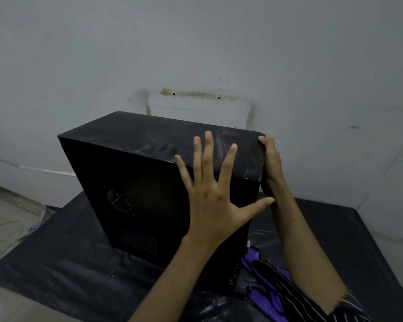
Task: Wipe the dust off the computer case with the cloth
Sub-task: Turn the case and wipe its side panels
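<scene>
The person's left hand [215,194] is raised in mid-frame, back toward the camera, with all four fingers straight and fanned upward and the thumb stretched out to the right, its tip close to the right forearm. The right hand [271,159] sits higher and farther right, fingers curled over so only the knuckles and bent fingertips show. Both forearms are bare and rise from the lower edge, the right one steeper and nearer the right side than the left.
</scene>
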